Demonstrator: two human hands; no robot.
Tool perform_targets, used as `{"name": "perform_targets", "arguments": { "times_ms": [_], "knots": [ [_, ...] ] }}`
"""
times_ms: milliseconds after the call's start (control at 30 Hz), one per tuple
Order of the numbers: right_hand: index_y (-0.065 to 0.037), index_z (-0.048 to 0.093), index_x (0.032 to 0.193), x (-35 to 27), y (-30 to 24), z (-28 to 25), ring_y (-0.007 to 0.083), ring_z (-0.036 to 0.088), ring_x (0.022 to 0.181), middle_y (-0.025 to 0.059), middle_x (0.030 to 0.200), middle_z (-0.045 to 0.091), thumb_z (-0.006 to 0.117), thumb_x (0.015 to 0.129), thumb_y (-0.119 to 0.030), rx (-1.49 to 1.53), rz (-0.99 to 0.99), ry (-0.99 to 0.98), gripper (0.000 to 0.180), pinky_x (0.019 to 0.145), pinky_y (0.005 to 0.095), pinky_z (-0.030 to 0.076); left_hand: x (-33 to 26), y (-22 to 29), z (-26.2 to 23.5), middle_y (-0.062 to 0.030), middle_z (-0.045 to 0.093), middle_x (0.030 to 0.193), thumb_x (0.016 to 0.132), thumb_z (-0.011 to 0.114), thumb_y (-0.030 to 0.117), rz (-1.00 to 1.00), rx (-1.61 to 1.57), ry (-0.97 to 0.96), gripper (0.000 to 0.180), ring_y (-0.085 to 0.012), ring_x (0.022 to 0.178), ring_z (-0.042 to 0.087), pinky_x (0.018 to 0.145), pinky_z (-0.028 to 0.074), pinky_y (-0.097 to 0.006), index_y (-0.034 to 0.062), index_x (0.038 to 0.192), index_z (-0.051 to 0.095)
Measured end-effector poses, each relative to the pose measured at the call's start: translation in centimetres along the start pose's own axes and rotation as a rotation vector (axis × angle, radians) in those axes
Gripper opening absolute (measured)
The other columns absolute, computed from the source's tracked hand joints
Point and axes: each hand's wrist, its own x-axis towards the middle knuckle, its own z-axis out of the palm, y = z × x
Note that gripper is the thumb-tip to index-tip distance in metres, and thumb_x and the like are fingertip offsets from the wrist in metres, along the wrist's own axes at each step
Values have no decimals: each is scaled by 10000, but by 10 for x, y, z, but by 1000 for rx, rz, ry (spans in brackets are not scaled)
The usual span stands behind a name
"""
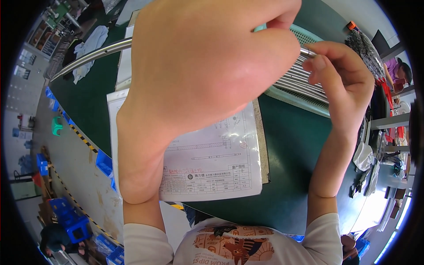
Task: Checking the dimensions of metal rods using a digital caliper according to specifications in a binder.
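Note:
My left hand [207, 70] fills the upper middle, close to the camera, its back toward me and its fingers curled round a shiny metal tube [97, 53]. To the left the tube runs out past the hand, with a small hole in its side; its middle is hidden behind the hand. At the right end, my right hand [346, 79] pinches the metal tip between thumb and fingers. Below the hands lies a technical drawing [216, 172] in a clear sleeve. Behind them sits a mint-green plastic basket [282, 99] holding several thin metal rods [304, 79].
A dark green table [287, 163] spreads under everything. On its far left lies a white cloth [95, 39]. Blue bins [104, 163] line its left edge. Dark bundled parts [364, 48] lie at the far right. Other people [57, 236] are at the lower left and right side.

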Motion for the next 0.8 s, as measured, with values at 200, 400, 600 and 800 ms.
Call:
{"name": "perform_targets", "arguments": {
  "times_ms": [200,400,600,800],
  "knots": [
    [83,596,1054,0,-3,-4,105,562,682,99,837,647,446,898,-95,66,40,-248,281,641,231,456,-4,-4,-6,-84,593,908,618,832,35,-4,35,12,383,-193,781,566,707,440,-277,19,951,644],
    [50,550,846,0,-7,1,100,466,530,59,632,527,421,874,-233,198,233,-374,313,555,227,406,-4,-1,-9,-85,589,919,617,838,45,-6,70,20,403,-195,797,565,725,439,-282,18,966,638],
    [-43,461,728,2,-8,16,93,376,423,23,566,453,414,853,-293,484,307,-286,284,523,237,380,-8,-20,-18,-85,586,930,616,844,55,6,99,25,423,-197,814,564,744,439,-286,16,981,632],
    [-3,532,795,4,1,10,126,407,515,49,587,466,340,856,-232,866,358,-200,305,504,253,363,15,-12,-1,-85,583,941,616,850,65,53,109,66,444,-199,830,562,762,438,-290,15,996,626]
  ]
}}
